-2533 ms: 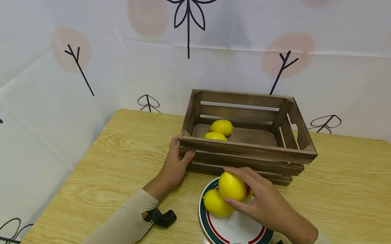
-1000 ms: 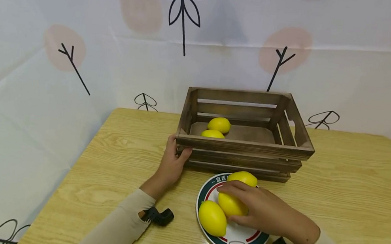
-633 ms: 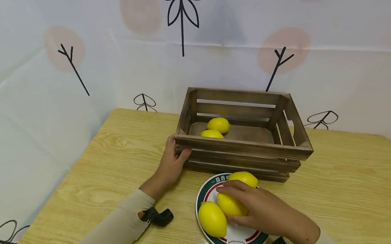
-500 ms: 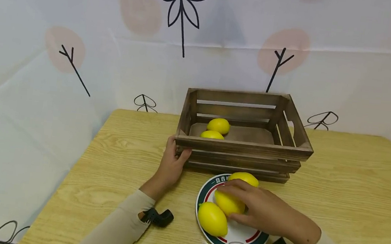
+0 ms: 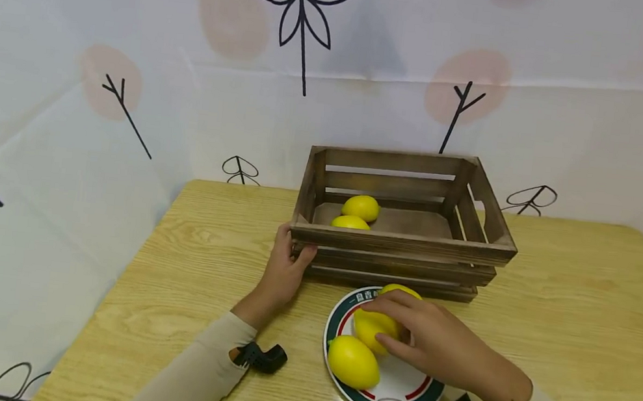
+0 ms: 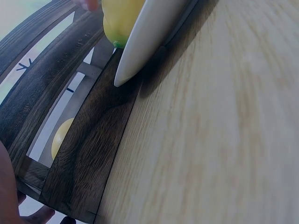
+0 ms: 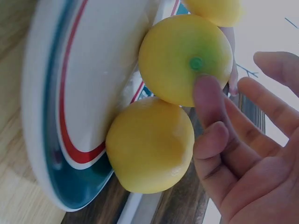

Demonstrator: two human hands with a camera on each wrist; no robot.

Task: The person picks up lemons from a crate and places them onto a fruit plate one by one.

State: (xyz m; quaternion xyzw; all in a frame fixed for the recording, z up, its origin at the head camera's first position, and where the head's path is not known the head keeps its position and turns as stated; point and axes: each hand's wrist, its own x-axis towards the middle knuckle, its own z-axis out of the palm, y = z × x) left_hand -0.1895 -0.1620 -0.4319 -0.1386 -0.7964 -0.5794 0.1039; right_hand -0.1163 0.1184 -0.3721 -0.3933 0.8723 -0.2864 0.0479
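Head view: my left hand (image 5: pixel 284 275) grips the near left corner of the wooden crate (image 5: pixel 405 245), thumb over the rim. My right hand (image 5: pixel 430 342) rests on the middle lemon (image 5: pixel 373 329) on the plate (image 5: pixel 395 398), which sits on the desk (image 5: pixel 579 319) just in front of the crate; fingers curve over the fruit. Another lemon lies nearer me on the plate, a third toward the crate, two more inside the crate. Left wrist view: crate slats and plate edge only; a lemon shows through the slats. Right wrist view: fingers (image 7: pixel 210 107) touch the middle lemon at its green stem end, not fully closed round it. Judgement: the lemon looks light, firm, smooth-skinned, prone to roll; take it round the widest part.
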